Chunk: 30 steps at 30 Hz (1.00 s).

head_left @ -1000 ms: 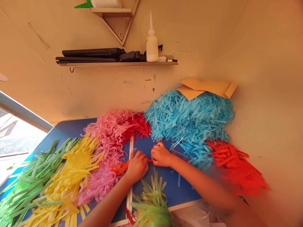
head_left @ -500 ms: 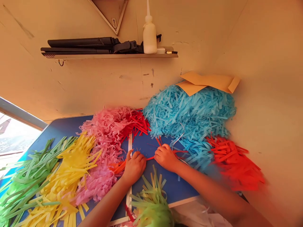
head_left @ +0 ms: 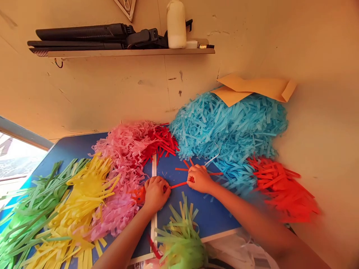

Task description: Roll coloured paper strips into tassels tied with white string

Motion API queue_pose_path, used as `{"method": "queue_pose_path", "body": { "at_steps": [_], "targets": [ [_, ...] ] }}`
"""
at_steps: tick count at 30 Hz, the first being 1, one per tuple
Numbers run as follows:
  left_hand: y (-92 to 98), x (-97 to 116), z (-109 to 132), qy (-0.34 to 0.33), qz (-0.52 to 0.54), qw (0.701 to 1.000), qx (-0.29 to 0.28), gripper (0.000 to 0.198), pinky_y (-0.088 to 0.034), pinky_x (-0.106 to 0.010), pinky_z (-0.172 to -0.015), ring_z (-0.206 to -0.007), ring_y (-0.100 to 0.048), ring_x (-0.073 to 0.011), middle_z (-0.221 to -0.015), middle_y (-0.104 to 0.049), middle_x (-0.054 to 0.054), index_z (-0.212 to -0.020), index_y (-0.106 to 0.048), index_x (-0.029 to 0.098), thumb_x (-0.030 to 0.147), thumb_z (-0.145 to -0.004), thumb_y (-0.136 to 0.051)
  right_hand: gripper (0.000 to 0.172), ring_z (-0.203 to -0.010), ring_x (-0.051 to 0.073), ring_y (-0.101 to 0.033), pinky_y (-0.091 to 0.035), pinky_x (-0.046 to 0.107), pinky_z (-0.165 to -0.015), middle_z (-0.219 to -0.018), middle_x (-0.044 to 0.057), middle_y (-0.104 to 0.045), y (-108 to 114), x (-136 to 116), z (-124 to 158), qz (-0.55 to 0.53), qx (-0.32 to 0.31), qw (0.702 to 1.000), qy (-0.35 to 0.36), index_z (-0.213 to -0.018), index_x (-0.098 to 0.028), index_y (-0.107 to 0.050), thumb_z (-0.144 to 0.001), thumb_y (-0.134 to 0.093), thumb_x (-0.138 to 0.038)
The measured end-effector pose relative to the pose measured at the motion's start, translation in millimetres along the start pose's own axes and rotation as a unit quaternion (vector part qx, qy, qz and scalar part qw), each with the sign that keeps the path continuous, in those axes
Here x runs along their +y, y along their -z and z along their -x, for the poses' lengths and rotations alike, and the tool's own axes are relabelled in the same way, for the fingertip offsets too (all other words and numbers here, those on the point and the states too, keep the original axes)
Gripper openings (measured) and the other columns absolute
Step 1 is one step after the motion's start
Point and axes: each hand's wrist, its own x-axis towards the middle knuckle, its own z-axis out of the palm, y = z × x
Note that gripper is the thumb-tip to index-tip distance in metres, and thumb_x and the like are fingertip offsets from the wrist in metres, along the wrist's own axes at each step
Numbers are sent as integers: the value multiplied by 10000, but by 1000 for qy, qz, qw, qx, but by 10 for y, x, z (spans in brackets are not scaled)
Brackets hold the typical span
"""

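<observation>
A narrow red paper strip (head_left: 178, 185) runs taut between my two hands, just above the blue table. My left hand (head_left: 156, 192) pinches its left end beside the orange-red strips (head_left: 138, 195). The other end is in the closed fingers of my right hand (head_left: 199, 178). Several loose red strips (head_left: 188, 164) stick out behind and beside my right hand. A white string (head_left: 215, 158) curves up from there towards the blue shredded paper (head_left: 230, 127). Nearer to me, a light green paper tassel (head_left: 183, 239) stands at the table's front edge.
Pink fringe (head_left: 126, 149), yellow fringe (head_left: 81, 201) and green fringe (head_left: 36, 209) cover the left of the blue table (head_left: 81, 140). Red fringe (head_left: 286, 190) lies at right. Folded orange paper (head_left: 252, 87) rests on the blue heap. A wall shelf (head_left: 126, 53) holds a white bottle (head_left: 176, 26).
My left hand has turned and its fingers have closed in on the strip's end. My right hand has shifted slightly right. The whole view has tilted down a little.
</observation>
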Motion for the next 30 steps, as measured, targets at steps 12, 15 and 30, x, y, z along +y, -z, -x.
{"method": "queue_pose_path", "body": {
  "at_steps": [12,15,30],
  "targets": [
    [53,97,-24,-189,-62,980,0,392,-257,-577,-1075,-974,-599,-249,-929,-730,1,-1028,-722,376,82,-856,-528,49,-1102,259,-489,-178,553,-1070,-929,22,-694,96,-237,12,122,42,974,187,-878,-231,-693,-884,-645,-237],
    [-38,69,-54,-203,-54,976,48,281,-280,-578,-1059,-936,-621,-255,-920,-735,-22,-977,-736,322,149,-849,-555,202,-882,221,-538,-218,546,-1074,-754,10,-664,-27,-242,-32,225,81,929,283,-788,-200,-687,-935,-550,-179],
    [1186,565,97,-370,-8,895,250,217,-263,-459,-1137,-803,-698,-135,-895,-764,0,-1012,-678,227,86,-929,-535,255,-815,163,-616,-419,298,-768,-878,6,-728,1122,-922,424,-334,-27,938,92,-890,-200,-745,-907,-590,-401]
  ]
}}
